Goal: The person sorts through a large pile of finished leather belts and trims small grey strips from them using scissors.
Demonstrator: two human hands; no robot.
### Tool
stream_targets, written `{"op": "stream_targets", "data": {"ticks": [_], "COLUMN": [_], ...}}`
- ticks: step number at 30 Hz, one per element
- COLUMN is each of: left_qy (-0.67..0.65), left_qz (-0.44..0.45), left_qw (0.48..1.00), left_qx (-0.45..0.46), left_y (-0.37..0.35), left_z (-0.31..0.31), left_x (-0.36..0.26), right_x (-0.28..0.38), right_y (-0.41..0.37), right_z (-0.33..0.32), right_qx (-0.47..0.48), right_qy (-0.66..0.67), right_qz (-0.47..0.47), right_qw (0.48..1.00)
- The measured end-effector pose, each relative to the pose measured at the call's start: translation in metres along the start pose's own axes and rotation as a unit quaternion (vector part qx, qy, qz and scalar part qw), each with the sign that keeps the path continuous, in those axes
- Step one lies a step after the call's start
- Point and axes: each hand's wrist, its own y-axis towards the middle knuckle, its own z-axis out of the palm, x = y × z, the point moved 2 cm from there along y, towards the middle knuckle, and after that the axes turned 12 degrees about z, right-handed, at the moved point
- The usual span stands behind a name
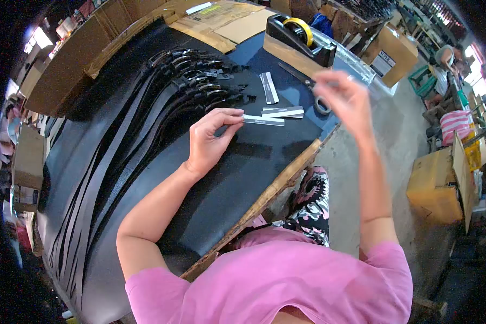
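My left hand pinches one end of a thin white-and-dark paper strip, holding it out over the black table. Just beyond it lie a second strip and a small stack of similar strips. To the left is a heap of black belts, their buckles gathered near my left hand and their straps trailing toward the near left. My right hand is raised at the table's right edge, smeared by motion, its fingers bent. Scissors lie beside it, partly hidden.
A tape dispenser with a yellow-cored roll stands at the far right of the table. Flattened cardboard covers the back edge. Cardboard boxes stand on the floor at right, and a person sits farther back.
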Motion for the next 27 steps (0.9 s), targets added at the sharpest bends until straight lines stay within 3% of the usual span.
{"op": "stream_targets", "data": {"ticks": [1, 5, 7, 9, 12, 14, 15, 17, 18, 19, 21, 23, 25, 27], "left_qy": [0.017, 0.036, 0.04, 0.042, 0.033, -0.048, -0.051, -0.153, -0.086, -0.086, -0.2, -0.216, -0.272, -0.295], "left_qz": [0.024, 0.07, 0.078, 0.089, 0.095, 0.0, 0.0, -0.143, -0.068, -0.068, -0.183, -0.244, -0.343, -0.369], "left_qw": [1.0, 0.997, 0.996, 0.995, 0.995, 0.997, 0.997, 0.975, 0.987, 0.987, 0.938, 0.901, 0.852, 0.842], "left_qx": [-0.004, -0.01, 0.003, 0.012, 0.028, 0.057, 0.057, 0.078, 0.119, 0.12, 0.217, 0.288, 0.287, 0.26], "left_y": [0.002, 0.003, 0.003, 0.002, 0.003, 0.006, 0.005, 0.0, 0.004, 0.004, 0.002, 0.001, 0.0, -0.001], "left_z": [0.0, 0.0, 0.0, 0.0, -0.001, -0.002, -0.001, 0.003, 0.003, 0.003, 0.007, 0.007, 0.006, 0.005], "left_x": [-0.004, -0.015, -0.02, -0.022, -0.024, -0.028, -0.028, -0.023, -0.021, -0.022, -0.024, -0.032, -0.036, -0.032], "right_x": [0.009, 0.014, 0.01, 0.007, 0.006, 0.008, 0.009, 0.013, 0.016, 0.018, 0.022, 0.025, 0.027, 0.023], "right_y": [-0.019, -0.059, -0.065, -0.068, -0.069, -0.069, -0.069, -0.07, -0.07, -0.071, -0.072, -0.073, -0.073, -0.059], "right_z": [0.015, 0.058, 0.066, 0.069, 0.069, 0.064, 0.061, 0.056, 0.055, 0.055, 0.058, 0.059, 0.059, 0.039], "right_qx": [0.068, 0.057, 0.042, 0.016, -0.008, -0.014, 0.001, 0.016, 0.047, 0.078, 0.103, 0.123, 0.166, 0.094], "right_qy": [-0.002, -0.063, -0.053, -0.017, -0.006, -0.021, -0.038, -0.056, -0.067, -0.077, -0.08, -0.087, -0.065, -0.144], "right_qz": [-0.007, -0.121, -0.122, -0.039, -0.073, -0.093, -0.11, -0.126, -0.129, -0.133, -0.154, -0.173, -0.18, -0.183], "right_qw": [0.998, 0.989, 0.99, 0.999, 0.997, 0.995, 0.993, 0.99, 0.988, 0.985, 0.979, 0.973, 0.967, 0.968]}}
